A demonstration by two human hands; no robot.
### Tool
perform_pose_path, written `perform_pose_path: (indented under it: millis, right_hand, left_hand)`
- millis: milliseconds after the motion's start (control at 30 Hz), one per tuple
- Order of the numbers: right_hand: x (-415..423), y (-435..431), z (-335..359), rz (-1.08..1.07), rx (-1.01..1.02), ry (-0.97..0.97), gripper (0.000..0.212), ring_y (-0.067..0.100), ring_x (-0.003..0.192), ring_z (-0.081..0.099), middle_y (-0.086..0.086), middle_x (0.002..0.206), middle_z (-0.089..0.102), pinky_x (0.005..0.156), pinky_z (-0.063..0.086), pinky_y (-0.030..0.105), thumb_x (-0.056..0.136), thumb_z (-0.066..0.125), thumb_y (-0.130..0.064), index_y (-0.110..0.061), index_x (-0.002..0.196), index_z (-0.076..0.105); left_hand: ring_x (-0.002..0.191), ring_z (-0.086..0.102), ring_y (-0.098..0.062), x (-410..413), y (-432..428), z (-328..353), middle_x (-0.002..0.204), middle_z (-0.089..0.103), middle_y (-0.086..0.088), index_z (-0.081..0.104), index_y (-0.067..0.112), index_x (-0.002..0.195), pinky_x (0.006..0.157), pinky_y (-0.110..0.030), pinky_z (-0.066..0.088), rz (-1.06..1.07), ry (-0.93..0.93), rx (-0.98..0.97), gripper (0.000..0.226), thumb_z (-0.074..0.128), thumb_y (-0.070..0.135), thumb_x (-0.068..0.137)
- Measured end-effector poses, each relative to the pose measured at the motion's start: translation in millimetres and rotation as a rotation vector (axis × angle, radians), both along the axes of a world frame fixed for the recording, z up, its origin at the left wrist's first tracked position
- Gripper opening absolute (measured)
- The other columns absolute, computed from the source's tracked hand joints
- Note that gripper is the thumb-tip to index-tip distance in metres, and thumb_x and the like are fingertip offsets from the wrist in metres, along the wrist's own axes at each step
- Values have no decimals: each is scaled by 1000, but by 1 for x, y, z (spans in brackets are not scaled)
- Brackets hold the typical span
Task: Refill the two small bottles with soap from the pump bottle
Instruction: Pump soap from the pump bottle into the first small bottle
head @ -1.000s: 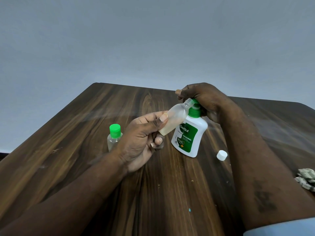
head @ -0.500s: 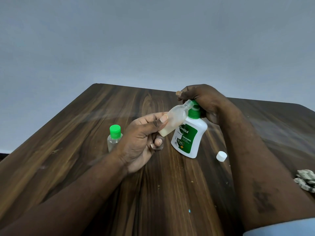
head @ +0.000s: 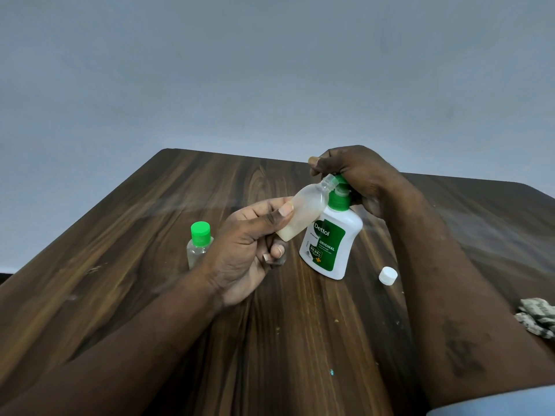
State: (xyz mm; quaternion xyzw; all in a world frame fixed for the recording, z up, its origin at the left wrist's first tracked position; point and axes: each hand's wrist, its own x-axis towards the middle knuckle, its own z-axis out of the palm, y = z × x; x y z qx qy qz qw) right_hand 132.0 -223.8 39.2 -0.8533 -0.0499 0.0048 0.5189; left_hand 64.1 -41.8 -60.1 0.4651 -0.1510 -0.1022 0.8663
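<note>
Table (head: 144, 295): right hand (head: 353, 172) hides pump bottle (head: 330, 247) nozzle (left hand (head: 243, 253): small bottle (head: 304, 210)).

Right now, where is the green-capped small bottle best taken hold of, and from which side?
Probably round the clear body of the green-capped small bottle, just under its cap, coming from the person's left. It stands upright on the table, and the left hand covers its right lower side.

Left grip (head: 249, 250) raised, fingers curled, thumb pinching; right grip (head: 357, 175) curled, knuckles up, forearm extended.
</note>
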Motion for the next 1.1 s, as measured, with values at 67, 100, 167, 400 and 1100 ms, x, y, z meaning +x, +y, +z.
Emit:
perform_pose_path:
  millis: [67,100,167,400,1100]
  right_hand:
    - [1,0,-2,-3,-5,12,19,10,53,54,-3,66,63,57,43,25,97,70,-28,-14,84,72]
    - [2,0,-3,-3,-1,24,20,10,53,55,-2,68,65,57,44,24,97,71,-28,-15,83,72]
    - [4,0,-4,-7,19,51,18,11,55,58,-2,71,67,56,46,23,97,70,-24,-14,82,72]
    - [6,-2,-2,-5,-12,21,18,6,48,56,-9,60,65,55,44,23,97,71,-29,-15,85,73]
    - [5,-1,-1,-16,-9,-14,20,8,44,52,-9,54,61,53,39,24,95,74,-30,-12,86,73]
  left_hand:
    - [44,43,-4,0,0,0,87,69,-8,64,-2,125,44,-19,30,4,6,0,39,61,20,92]
    - [44,43,-4,0,0,-1,90,69,-9,65,-1,124,44,-19,30,5,9,-2,39,61,20,92]
    - [44,44,-5,0,0,-1,94,69,-12,68,0,121,46,-21,24,5,13,0,36,63,20,91]
    - [45,45,-5,1,1,-3,94,69,-10,71,4,118,51,-26,20,7,-7,21,33,65,22,91]
    - [44,46,-6,1,1,-2,93,67,-11,73,6,115,44,-19,28,2,-6,30,37,71,25,84]
